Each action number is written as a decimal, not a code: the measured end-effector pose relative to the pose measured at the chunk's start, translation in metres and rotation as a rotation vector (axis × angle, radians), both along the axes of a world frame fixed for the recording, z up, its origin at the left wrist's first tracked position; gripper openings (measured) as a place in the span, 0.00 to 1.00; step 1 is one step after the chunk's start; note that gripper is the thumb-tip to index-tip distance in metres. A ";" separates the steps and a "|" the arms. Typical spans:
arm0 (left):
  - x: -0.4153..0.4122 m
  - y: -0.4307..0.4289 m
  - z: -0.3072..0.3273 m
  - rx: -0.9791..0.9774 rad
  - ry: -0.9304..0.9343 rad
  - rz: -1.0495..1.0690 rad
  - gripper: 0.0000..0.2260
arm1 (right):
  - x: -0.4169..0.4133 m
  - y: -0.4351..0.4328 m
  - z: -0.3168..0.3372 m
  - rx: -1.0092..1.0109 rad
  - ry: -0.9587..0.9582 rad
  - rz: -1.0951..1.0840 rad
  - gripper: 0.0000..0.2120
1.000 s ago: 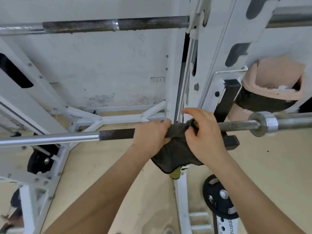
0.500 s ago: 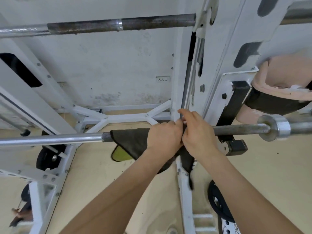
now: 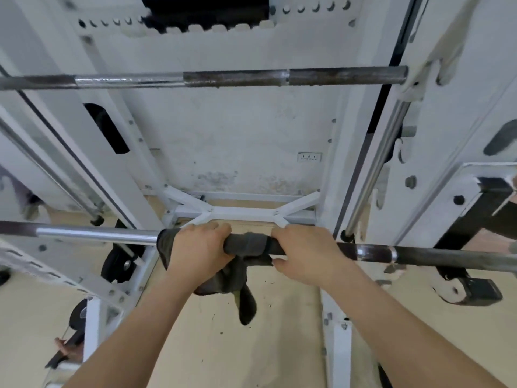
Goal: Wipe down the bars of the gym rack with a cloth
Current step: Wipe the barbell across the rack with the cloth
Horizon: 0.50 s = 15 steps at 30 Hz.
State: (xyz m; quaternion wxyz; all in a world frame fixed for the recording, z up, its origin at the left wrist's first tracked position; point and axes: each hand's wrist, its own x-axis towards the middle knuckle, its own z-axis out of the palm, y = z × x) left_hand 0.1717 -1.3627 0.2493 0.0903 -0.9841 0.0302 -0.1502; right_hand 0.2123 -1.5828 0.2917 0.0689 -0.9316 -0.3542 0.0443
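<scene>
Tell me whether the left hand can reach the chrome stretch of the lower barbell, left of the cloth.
Probably yes: the left hand grips the cloth on the lower barbell right beside that chrome stretch, and nothing covers it.

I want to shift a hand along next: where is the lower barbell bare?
On the lower barbell, bare: the chrome stretch left of the cloth, and the dark stretch right of the right hand. Crowded: between left hand and right hand, where the cloth wraps it.

Both forearms reach forward, the left grip [image 3: 198,250] curled over the dark grey cloth [image 3: 246,246] on the round steel bar [image 3: 419,254], the right grip [image 3: 305,253] close beside it curled round the bar, thumb beneath.
</scene>
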 end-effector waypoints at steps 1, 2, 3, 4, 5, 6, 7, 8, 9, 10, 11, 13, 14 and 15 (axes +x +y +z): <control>-0.002 0.014 0.000 0.006 -0.011 0.006 0.16 | -0.003 0.020 0.002 0.010 0.000 0.023 0.09; -0.004 0.029 0.001 0.001 -0.020 0.015 0.16 | -0.005 0.039 0.003 0.010 0.003 0.043 0.09; -0.006 0.043 0.003 -0.009 -0.026 0.020 0.16 | -0.007 0.057 0.003 0.007 0.007 0.060 0.09; -0.008 0.057 0.004 -0.019 -0.028 0.021 0.16 | -0.008 0.075 0.004 0.001 0.018 0.075 0.09; -0.010 0.071 0.004 -0.019 -0.034 0.016 0.16 | -0.010 0.093 0.004 0.000 0.040 0.085 0.10; -0.011 0.084 0.005 -0.013 -0.037 0.009 0.16 | -0.012 0.111 0.006 -0.003 0.075 0.088 0.12; -0.013 0.097 0.005 -0.005 -0.046 0.002 0.16 | -0.014 0.128 0.007 -0.012 0.108 0.088 0.14; -0.015 0.111 0.004 -0.002 -0.057 -0.001 0.15 | -0.016 0.147 0.007 -0.027 0.128 0.087 0.15; -0.018 0.129 0.002 -0.009 -0.072 -0.004 0.15 | -0.019 0.165 0.006 -0.042 0.135 0.083 0.16; -0.021 0.148 0.000 -0.023 -0.087 -0.011 0.15 | -0.021 0.183 0.005 -0.048 0.140 0.075 0.17; -0.023 0.169 -0.002 -0.041 -0.093 -0.014 0.15 | -0.024 0.200 0.003 -0.046 0.147 0.067 0.17; -0.029 0.210 -0.005 -0.070 -0.073 0.003 0.13 | -0.029 0.229 -0.002 -0.037 0.139 0.055 0.16; -0.032 0.230 -0.006 -0.082 -0.053 0.016 0.12 | -0.032 0.242 -0.004 -0.037 0.120 0.050 0.15; -0.036 0.248 -0.005 -0.093 -0.032 0.026 0.10 | -0.034 0.254 -0.005 -0.038 0.100 0.041 0.13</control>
